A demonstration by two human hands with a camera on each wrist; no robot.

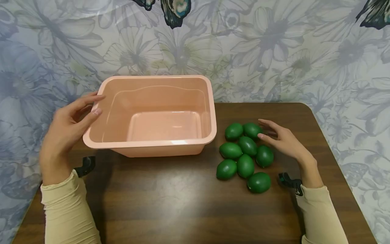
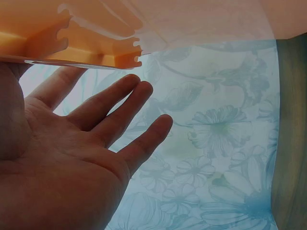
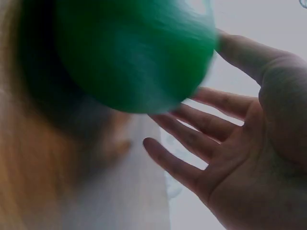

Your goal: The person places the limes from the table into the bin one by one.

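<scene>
My left hand [image 1: 65, 127] is at the left end of a peach plastic basin [image 1: 152, 150], thumb and forefinger tips over its rim. In the left wrist view, the other fingers [image 2: 120, 112] stretch out straight below the rim. Right of the basin lies a cluster of several smooth, dark green limes [image 1: 247, 145]. My right hand [image 1: 283, 140] hovers at the cluster's far right, fingers loosely extended and thumb tip right beside the upper right lime [image 1: 252, 130]. A large green lime [image 3: 139, 52] hides some fingertips in the right wrist view.
Everything stands on a brown wooden table [image 1: 170, 200] with rounded corners. Behind and beside it hangs a pale floral covering [image 1: 274, 61] with butterflies. Black camera mounts [image 1: 85, 166] stick out from both wrists. One lime [image 1: 259, 183] lies nearest the front of the cluster.
</scene>
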